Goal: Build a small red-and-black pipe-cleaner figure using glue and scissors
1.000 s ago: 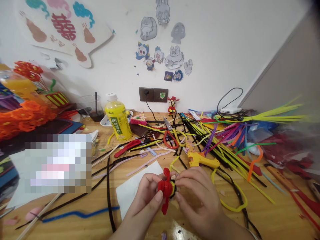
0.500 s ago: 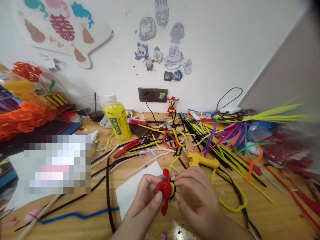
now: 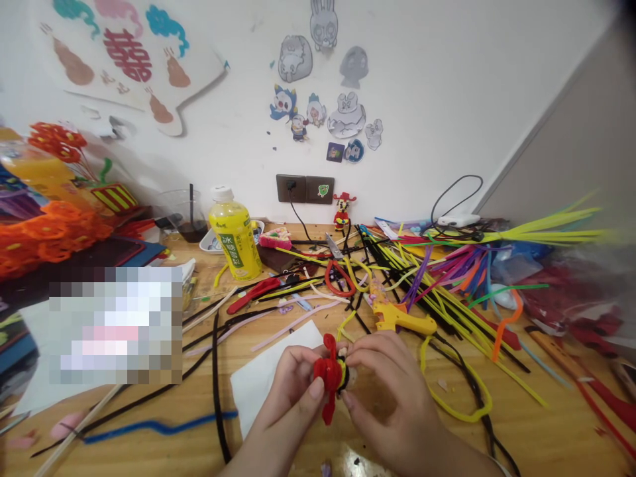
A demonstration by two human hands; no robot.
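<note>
Between my hands, above the near part of the wooden table, is a small pipe-cleaner figure (image 3: 326,375) in red, with yellow and black on its right side. It lies tilted sideways. My left hand (image 3: 293,391) is closed on the red part, thumb on top. From the right, my right hand (image 3: 392,391) pinches the black-and-yellow end with thumb and fingertips. Part of the figure is hidden by my fingers. A white paper sheet (image 3: 263,374) lies under my left hand. Just beyond my right hand rests a yellow glue gun (image 3: 405,319).
Red-handled scissors (image 3: 340,275) lie among loose pipe cleaners (image 3: 417,278) in several colours. A yellow drink bottle (image 3: 234,238) stands at the back left, near a cup of dark liquid (image 3: 191,225). A finished-looking red figure (image 3: 342,212) stands against the wall. A blue pipe cleaner (image 3: 163,429) lies front left.
The view has shifted very slightly. Both hands keep their hold on the figure, and my right thumb has moved a little to the left against it.
</note>
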